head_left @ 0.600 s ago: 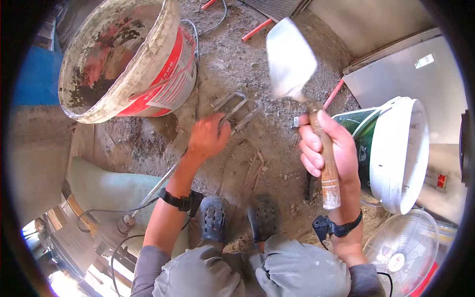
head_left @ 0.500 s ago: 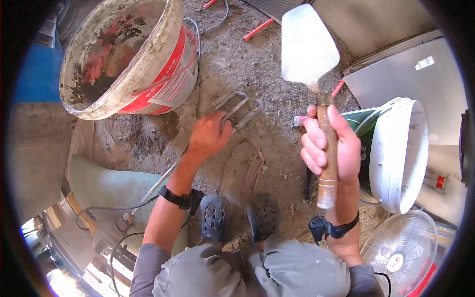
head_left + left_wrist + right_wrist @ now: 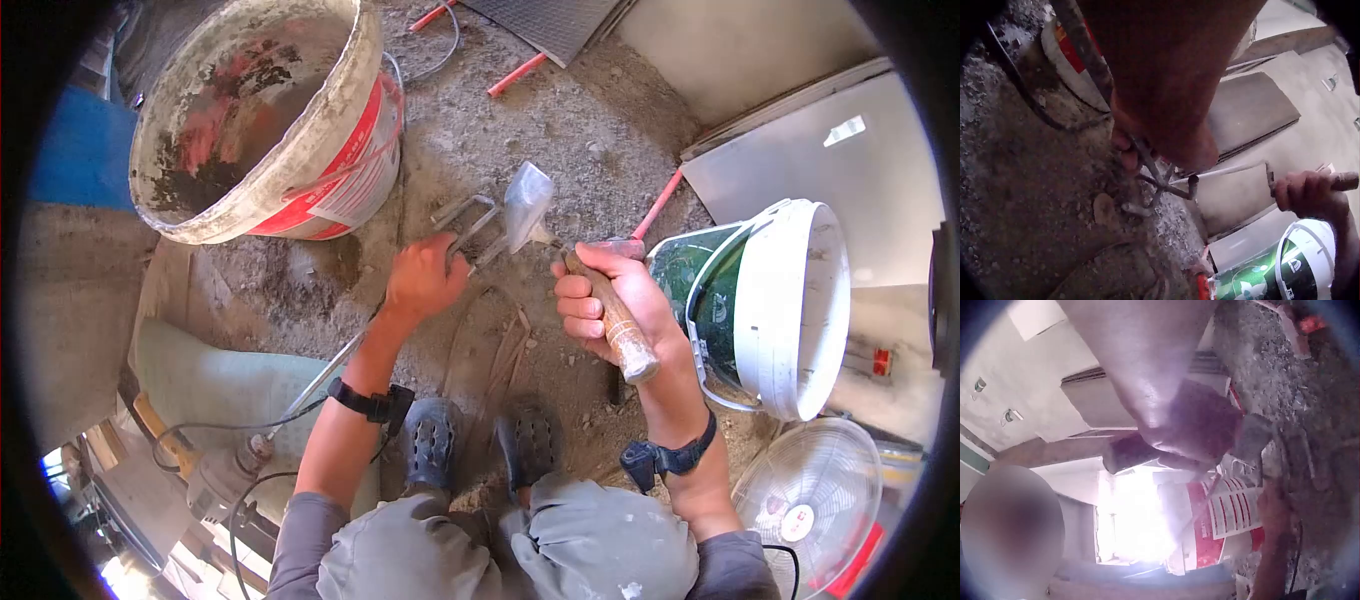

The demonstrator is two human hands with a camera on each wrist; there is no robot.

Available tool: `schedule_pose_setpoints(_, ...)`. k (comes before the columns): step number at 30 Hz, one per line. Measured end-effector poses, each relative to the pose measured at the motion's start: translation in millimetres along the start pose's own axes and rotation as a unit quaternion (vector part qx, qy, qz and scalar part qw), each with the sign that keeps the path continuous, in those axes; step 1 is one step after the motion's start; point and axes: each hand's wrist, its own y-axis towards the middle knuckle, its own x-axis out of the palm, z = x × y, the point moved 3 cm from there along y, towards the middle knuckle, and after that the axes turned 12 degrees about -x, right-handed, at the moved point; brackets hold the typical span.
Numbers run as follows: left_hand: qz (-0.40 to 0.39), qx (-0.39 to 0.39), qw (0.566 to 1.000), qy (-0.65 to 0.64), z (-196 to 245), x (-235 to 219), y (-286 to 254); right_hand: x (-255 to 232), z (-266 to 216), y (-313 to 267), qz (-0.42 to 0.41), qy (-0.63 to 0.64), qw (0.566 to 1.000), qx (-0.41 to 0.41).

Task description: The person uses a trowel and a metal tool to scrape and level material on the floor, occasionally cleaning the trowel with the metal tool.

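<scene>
In the head view my left hand (image 3: pixel 425 280) grips the metal rod (image 3: pixel 325 375) of a mixing drill (image 3: pixel 225 475), close behind its paddle (image 3: pixel 485 225). The paddle's crossed bars also show below the fingers in the left wrist view. My right hand (image 3: pixel 625 300) holds a trowel (image 3: pixel 527 200) by its worn wooden handle, fingers wrapped around it. The pale metal blade points up and left and overlaps the paddle's right end in the head view. Much of the trowel is hidden behind the hand in the right wrist view.
A large mortar-crusted bucket (image 3: pixel 340 170) leans at upper left. On the right, a green and white bucket (image 3: pixel 780 300) lies on its side, near a fan (image 3: pixel 810 510). A red-handled tool (image 3: pixel 660 205) lies on the gritty floor (image 3: pixel 600 140). Cords run by the drill.
My right hand has lowered the trowel and moved it left, from upright in front of me to beside the paddle. The left hand stays on the rod.
</scene>
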Motion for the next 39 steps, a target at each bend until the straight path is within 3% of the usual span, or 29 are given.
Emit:
schedule_pose_setpoints(1, 0.002, 0.001, 1.0, -0.003, 0, 0, 0, -1, -2, -1, 0.014, 0.013, 1.0, 0.023)
schedule_pose_setpoints(3, 0.003, -0.007, 1.0, -0.004, -3, 2, -5, 13, -15, -14, -0.065, 0.109, 0.992, 0.008)
schedule_pose_setpoints(4, -0.006, -0.01, 1.0, 0.0, -2, 1, -8, 19, -17, -17, -0.127, 0.083, 0.987, -0.053)
schedule_pose_setpoints(7, -0.003, -0.014, 1.0, 0.0, 2, -1, -1, 16, -7, -14, -0.121, -0.02, 0.976, -0.182)
schedule_pose_setpoints(8, -0.004, -0.017, 1.0, -0.002, 3, -1, -1, 9, -1, -10, -0.068, -0.047, 0.987, -0.14)
schedule_pose_setpoints(9, -0.003, -0.009, 1.0, -0.003, 4, -1, 0, 0, 6, -3, -0.026, -0.008, 0.999, -0.039)
schedule_pose_setpoints(11, -0.005, 0.009, 1.0, -0.001, 2, -2, 1, -9, 3, -2, 0.006, 0.013, 1.0, 0.012)
schedule_pose_setpoints(13, 0.023, 0.022, 0.999, -0.015, 0, 0, 2, 16, -12, -21, -0.051, 0.152, 0.987, 0.002)
schedule_pose_setpoints(15, 0.019, 0.01, 1.0, -0.02, 1, 1, -4, 26, -16, -26, -0.135, 0.077, 0.98, -0.128)
schedule_pose_setpoints(17, 0.005, -0.018, 1.0, -0.019, 3, -1, -1, 26, -6, -23, -0.129, 0.005, 0.966, -0.223)
schedule_pose_setpoints(19, -0.005, -0.022, 1.0, -0.008, 5, -2, -1, 9, 11, -11, -0.032, -0.007, 0.989, -0.144)
schedule_pose_setpoints(22, -0.005, -0.01, 1.0, -0.005, 4, -2, 2, 1, 14, -6, -0.001, 0.041, 0.999, 0.004)
schedule_pose_setpoints(23, -0.001, -0.01, 1.0, -0.008, 0, -1, 1, 6, 4, -14, -0.005, 0.097, 0.995, 0.014)
schedule_pose_setpoints(26, 0.043, 0.021, 0.999, 0.003, -7, 5, -2, 13, -10, -16, -0.143, 0.048, 0.983, -0.102)
schedule_pose_setpoints(29, 0.019, -0.001, 0.999, -0.035, -2, -1, 1, -3, 0, -10, -0.096, -0.054, 0.984, -0.142)
schedule_pose_setpoints(31, 0.03, -0.005, 0.999, -0.044, -6, 2, 0, -24, 12, -3, 0.017, -0.078, 0.997, -0.015)
schedule_pose_setpoints(33, 0.041, -0.014, 0.998, -0.05, -7, 1, 1, -32, 14, -3, -0.023, -0.117, 0.992, -0.037)
schedule_pose_setpoints(36, 0.058, -0.049, 0.995, -0.062, -8, -3, -5, -24, 1, -21, -0.07, -0.212, 0.961, -0.163)
schedule_pose_setpoints(39, 0.078, -0.06, 0.993, -0.063, -10, -13, -4, -12, 3, -34, -0.048, -0.403, 0.84, -0.36)
